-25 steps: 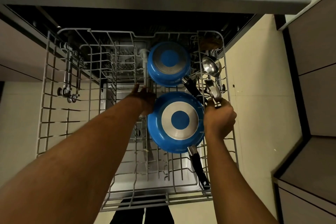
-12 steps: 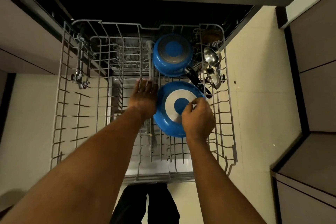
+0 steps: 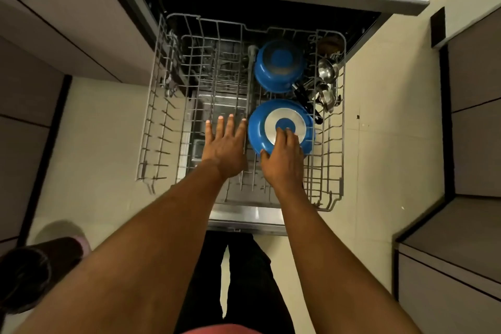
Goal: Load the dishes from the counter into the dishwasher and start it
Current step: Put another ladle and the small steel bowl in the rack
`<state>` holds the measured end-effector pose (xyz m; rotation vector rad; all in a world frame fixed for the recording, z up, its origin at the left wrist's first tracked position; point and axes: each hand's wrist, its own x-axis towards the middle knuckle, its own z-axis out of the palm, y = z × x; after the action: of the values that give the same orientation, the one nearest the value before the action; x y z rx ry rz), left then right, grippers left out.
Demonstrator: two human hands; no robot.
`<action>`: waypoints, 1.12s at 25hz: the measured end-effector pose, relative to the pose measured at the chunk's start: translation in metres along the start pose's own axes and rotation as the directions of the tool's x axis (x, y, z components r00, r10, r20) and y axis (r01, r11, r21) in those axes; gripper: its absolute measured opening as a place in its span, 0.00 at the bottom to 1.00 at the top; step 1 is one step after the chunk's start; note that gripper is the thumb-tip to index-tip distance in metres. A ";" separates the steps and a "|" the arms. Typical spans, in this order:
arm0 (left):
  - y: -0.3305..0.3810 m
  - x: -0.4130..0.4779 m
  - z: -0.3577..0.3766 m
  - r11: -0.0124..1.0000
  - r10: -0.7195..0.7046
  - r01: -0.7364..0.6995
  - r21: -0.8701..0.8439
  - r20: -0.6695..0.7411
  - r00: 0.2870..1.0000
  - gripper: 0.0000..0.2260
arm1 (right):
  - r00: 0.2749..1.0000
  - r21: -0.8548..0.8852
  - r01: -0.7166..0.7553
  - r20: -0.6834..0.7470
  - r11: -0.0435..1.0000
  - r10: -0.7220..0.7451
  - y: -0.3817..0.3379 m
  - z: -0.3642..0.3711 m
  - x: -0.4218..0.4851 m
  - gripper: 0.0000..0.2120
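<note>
left hand (image 3: 226,149) now flat beside front pan (image 3: 271,122); right hand (image 3: 283,158) still holds it

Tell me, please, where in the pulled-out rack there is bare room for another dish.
The rack is bare along its left wall's tine rows and in the middle beyond the left hand. The right side is crowded: near blue pan under the right hand, far blue pot, steel ladles.

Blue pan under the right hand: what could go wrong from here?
The blue pan lies base up with the right hand on it, thumb at its rim; let go carelessly, it may slip on the rack wires. The black handle of the far pot reaches close to this pan, so shifting it may knock that handle and the ladles beside it.
</note>
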<state>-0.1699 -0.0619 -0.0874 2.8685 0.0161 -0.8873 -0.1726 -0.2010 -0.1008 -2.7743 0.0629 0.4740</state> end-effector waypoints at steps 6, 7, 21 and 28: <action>-0.041 -0.053 -0.020 0.996 -0.082 0.081 -0.041 -0.019 0.996 0.37 | 0.995 -0.071 0.050 0.090 0.996 -0.044 -0.047 -0.013 -0.029 0.33; -0.050 -0.061 -0.024 0.995 -0.092 0.090 -0.049 -0.021 0.996 0.38 | 0.993 -0.079 0.058 0.104 0.995 -0.050 -0.058 -0.014 -0.034 0.34; -0.349 -0.207 -0.087 0.958 -0.274 0.229 -0.175 -0.305 0.912 0.38 | 0.947 -0.083 0.317 -0.017 0.945 -0.319 -0.384 0.003 -0.125 0.36; -0.459 -0.233 -0.123 0.932 -0.339 0.272 -0.238 -0.314 0.887 0.35 | 0.909 -0.105 0.413 -0.008 0.905 -0.416 -0.503 0.012 -0.141 0.36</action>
<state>-0.3164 0.4162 0.0846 2.8417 0.5759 -0.3708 -0.2603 0.2770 0.0903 -2.7791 -0.5501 0.3286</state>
